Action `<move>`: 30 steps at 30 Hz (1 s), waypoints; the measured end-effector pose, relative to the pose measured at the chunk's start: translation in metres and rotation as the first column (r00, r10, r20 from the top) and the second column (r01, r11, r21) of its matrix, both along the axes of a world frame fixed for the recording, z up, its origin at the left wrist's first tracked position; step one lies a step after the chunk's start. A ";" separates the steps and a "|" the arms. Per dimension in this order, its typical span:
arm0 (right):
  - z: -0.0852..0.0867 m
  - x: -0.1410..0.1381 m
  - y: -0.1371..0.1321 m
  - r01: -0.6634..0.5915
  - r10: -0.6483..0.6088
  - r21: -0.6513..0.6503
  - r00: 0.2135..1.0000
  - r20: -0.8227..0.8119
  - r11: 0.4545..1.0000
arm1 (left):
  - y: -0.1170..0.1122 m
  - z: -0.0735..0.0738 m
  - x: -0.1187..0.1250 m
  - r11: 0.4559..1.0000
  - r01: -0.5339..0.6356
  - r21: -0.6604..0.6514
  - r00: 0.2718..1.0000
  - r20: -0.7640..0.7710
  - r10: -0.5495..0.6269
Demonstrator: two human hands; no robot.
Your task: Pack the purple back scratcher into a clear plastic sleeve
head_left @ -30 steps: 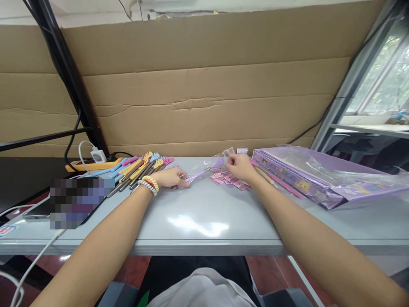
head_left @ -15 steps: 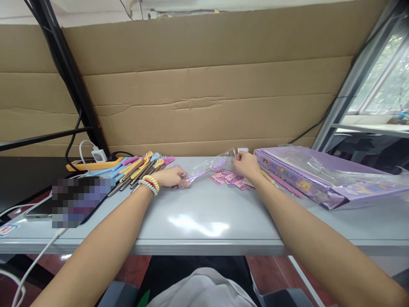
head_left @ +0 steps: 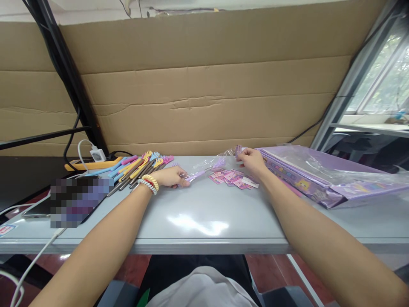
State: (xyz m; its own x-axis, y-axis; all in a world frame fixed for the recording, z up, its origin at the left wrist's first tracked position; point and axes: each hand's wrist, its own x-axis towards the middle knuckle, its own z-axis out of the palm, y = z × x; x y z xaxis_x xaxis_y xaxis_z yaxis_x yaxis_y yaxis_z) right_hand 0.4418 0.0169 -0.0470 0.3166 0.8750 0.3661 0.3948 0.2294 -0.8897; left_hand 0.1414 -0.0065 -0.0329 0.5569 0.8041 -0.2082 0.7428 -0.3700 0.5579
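My left hand (head_left: 174, 177) is closed on the near end of a clear plastic sleeve (head_left: 207, 163). Inside the sleeve lies a purple back scratcher (head_left: 220, 163). Between the fingertips of my right hand (head_left: 252, 161) is a small purple card (head_left: 238, 150), held upright by the far end of the sleeve. Whether the card touches the sleeve cannot be made out. Several small pink cards (head_left: 230, 175) lie spread on the table below the sleeve. To the left of my left hand rests a pile of back scratchers (head_left: 137, 168) with yellow, blue and pink claws.
A purple box (head_left: 295, 181) with plastic film over it stands at the right on the grey table (head_left: 198, 204). At the left are a dark, partly blurred device (head_left: 81, 200), a white charger plug (head_left: 98, 153) and cables. Cardboard (head_left: 207, 106) lines the back.
My right hand has shifted slightly right and turned, and the small card in its fingers now shows its purple face. My left hand and the sleeve have hardly moved.
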 end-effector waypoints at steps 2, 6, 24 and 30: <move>0.000 0.000 -0.001 0.010 -0.010 -0.001 1.000 0.011 1.000 | 0.000 0.000 0.000 1.000 -0.007 -0.002 1.000 -0.002 0.007; -0.001 0.002 0.002 0.050 -0.049 -0.038 0.999 0.023 0.998 | -0.001 0.001 0.000 1.000 -0.003 0.001 1.000 -0.010 0.003; -0.003 0.004 0.010 0.021 -0.013 -0.182 0.999 0.045 0.983 | 0.001 -0.001 0.000 1.000 0.014 0.005 1.000 0.005 -0.014; -0.004 0.003 0.009 -0.034 0.030 -0.194 0.999 -0.023 0.980 | 0.001 -0.001 0.000 1.000 0.007 0.013 1.000 -0.024 -0.007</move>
State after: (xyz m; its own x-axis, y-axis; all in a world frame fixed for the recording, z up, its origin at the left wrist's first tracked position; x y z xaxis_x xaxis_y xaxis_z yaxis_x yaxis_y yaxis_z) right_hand 0.4443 0.0263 -0.0505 0.2924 0.9389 0.1818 0.3717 0.0635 -0.9262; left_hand 0.1410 -0.0055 -0.0334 0.5574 0.8030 -0.2110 0.7535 -0.3826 0.5347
